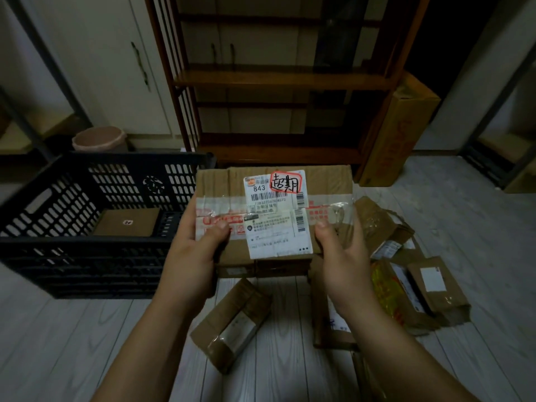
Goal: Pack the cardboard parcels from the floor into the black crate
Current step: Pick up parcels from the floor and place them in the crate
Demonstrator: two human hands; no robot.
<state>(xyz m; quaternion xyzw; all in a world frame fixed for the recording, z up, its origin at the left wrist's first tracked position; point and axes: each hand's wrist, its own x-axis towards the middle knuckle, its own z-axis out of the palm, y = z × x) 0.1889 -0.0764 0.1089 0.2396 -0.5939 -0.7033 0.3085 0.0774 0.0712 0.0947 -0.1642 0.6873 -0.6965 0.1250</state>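
Cardboard parcel [226, 187] with the white shipping label [277, 219] is in both your hands. It's held flat, label side up, above the floor [72, 329] and just right of the black crate [72, 256]. Its left edge overlaps the crate's right corner in view; can't tell if they touch.

Left hand [197, 256] grips the parcel's left end: thumb curled onto the taped top, other fingers wrapped round the side, mostly out of sight. Right hand [345, 256] grips the right end the same way: thumb pressed on top beside the label, fingers hidden behind the edge.

Label reads 843, with a red-bordered handwritten sticker [285, 184] at its top right corner.

Crate sits on the floor to your left, top open. One small brown box [127, 221] lies flat on its bottom near the right wall.

On the floor:
- taped parcel [232, 320] below the held one, between your forearms
- crumpled parcel [383, 224] right of the held one
- yellow-taped parcel [387, 294] and brown parcel [438, 285] with a white label, side by side and touching, past your right wrist
- flat parcel [327, 335], partly hidden under your right forearm

Background: wooden shelf [275, 79], pink bin [100, 139] behind the crate, tall carton [397, 134] standing at the shelf's right side.
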